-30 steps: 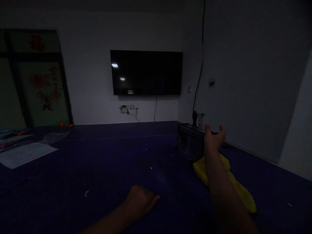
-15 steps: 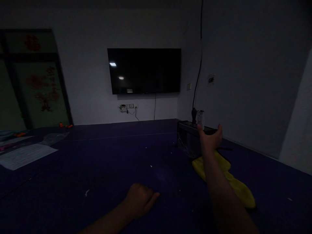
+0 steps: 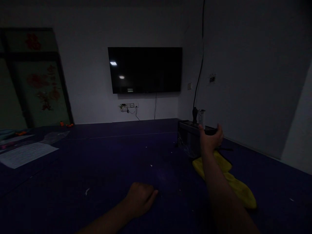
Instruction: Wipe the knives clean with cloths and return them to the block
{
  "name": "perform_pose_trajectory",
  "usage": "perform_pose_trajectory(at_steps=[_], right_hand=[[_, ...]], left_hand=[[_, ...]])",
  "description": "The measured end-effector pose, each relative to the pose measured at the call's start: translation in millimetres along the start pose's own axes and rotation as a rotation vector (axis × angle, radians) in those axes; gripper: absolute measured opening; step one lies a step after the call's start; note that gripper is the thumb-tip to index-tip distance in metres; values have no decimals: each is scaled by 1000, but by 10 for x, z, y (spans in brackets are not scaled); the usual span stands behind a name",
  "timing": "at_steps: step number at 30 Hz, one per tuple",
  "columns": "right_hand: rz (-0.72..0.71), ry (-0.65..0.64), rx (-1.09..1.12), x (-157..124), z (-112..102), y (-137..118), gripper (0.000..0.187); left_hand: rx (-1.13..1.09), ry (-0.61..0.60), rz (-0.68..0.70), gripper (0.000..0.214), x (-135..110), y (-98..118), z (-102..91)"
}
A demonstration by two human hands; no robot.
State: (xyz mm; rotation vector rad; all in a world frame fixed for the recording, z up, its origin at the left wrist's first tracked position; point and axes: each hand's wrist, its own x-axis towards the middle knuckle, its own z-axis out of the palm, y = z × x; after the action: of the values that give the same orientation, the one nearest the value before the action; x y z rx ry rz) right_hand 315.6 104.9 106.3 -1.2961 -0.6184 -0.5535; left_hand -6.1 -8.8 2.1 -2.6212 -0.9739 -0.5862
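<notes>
My left hand [image 3: 140,199] rests as a loose fist on the dark blue surface [image 3: 117,165], thumb alongside the curled fingers; no object shows in it. Farther off to the right, my right hand [image 3: 211,139] reaches to the near end of a long black box [image 3: 188,138]. Its thumb and fingers are spread apart, with the box's dark end between or behind them. A clear cylinder [image 3: 201,117] stands upright at the box, just beyond my thumb. Beside it is a dark bottle-shaped piece [image 3: 194,114]. Under my right forearm lies a yellow cloth [image 3: 240,190] with dark edging.
White sheets of paper [image 3: 28,155] and a clear plastic bag [image 3: 55,137] lie at the left. Small orange pieces [image 3: 70,125] sit near the door [image 3: 41,87]. A television [image 3: 146,70] hangs on the far wall. A black cable [image 3: 200,70] runs down at the right wall.
The view has shifted very slightly. My right hand's fingers have come a little closer around the black box's end. My left hand stays where it was.
</notes>
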Motion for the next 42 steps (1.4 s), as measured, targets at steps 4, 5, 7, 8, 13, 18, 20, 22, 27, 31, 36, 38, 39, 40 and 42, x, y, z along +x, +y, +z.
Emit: perform_pose_trajectory(at_steps=[4, 5, 7, 8, 13, 18, 20, 22, 27, 31, 36, 38, 39, 40, 42], right_hand=[[-18, 11, 23, -1, -6, 0, 81], [-26, 14, 28, 2, -8, 3, 82], [-41, 18, 36, 8, -12, 9, 83], [-47, 20, 38, 10, -14, 11, 84], [-50, 25, 50, 10, -20, 12, 84], [-58, 23, 53, 11, -29, 6, 82], [-61, 19, 61, 13, -38, -2, 83], [-41, 12, 61, 9, -50, -16, 86], [19, -17, 39, -28, -80, -42, 90], [-5, -34, 12, -65, -85, -22, 99], [18, -48, -29, -80, -63, 25, 102], [20, -62, -29, -75, -55, 34, 100], [18, -62, -27, -71, -53, 34, 99], [18, -56, -24, -67, -53, 32, 98], [26, -40, -13, -60, -56, 22, 95]], left_hand=[[-23, 6, -22, 32, 5, -5, -12], [-26, 5, -25, 31, 7, -6, -15], [-30, 3, -24, 29, 11, -6, -22], [-32, 5, -24, 29, 12, -5, -24], [-45, 63, 9, 36, 2, -5, -2], [-16, 130, 33, 43, -6, -9, 31], [-24, 141, 34, 42, 1, -12, 27], [-43, 134, 34, 39, 12, -15, 17], [-71, 107, 17, 34, 20, -16, 1], [-68, 106, 26, 33, 15, -9, -8], [-66, 98, 15, 33, 20, -3, -18], [-67, 102, 22, 33, 18, -4, -12], [-67, 104, 25, 33, 16, -6, -9], [-67, 106, 27, 34, 15, -7, -7], [-68, 100, 28, 33, 14, -10, -7]])
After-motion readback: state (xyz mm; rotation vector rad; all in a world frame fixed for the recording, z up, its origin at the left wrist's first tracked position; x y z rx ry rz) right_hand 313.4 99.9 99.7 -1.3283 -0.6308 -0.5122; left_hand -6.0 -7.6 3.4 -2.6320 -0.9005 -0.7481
